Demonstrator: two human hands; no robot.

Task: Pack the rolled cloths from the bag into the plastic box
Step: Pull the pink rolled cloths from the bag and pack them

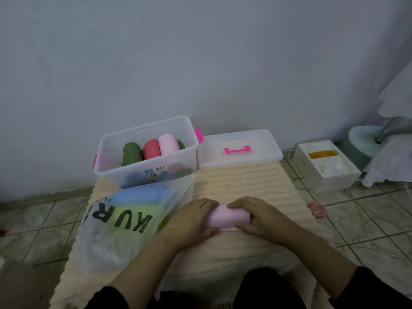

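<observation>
While both hands work at the near middle of the cream ribbed mat (pixel 245 181), head view, a pink rolled cloth (pixel 227 216) lies crosswise between them. Left hand (pixel 194 217) curls over the roll's left end, fingers on top, thumb underneath. Right hand (pixel 256 216) does the same at the right end, fingertips hooked over the top edge. Both grip the roll; neither lies flat.

Plastic box (pixel 124 172) stands open at the far left of the mat, pink latches on its sides. Inside: a green roll (pixel 132 152), a red roll (pixel 152 149), a light pink roll (pixel 168 144), lying side by side; more dim shapes show lower through the wall. Room remains at the front.

Lid (pixel 239 149) with pink handle lies flat, just right of the box. Translucent printed bag (pixel 124 221) slumps in front of the box, left of the hands; a blue roll (pixel 140 195) and something yellow-green show through it.

Handling, judged: roll looks light, soft, compressible, not fragile. Risk is unrolling, since a loose flap seems to trail beneath. Best hold: squeeze around the middle or cup both ends, seam tucked down, then lower into the gap.

Off-mat right: white carton (pixel 325 166) on tiled floor.
</observation>
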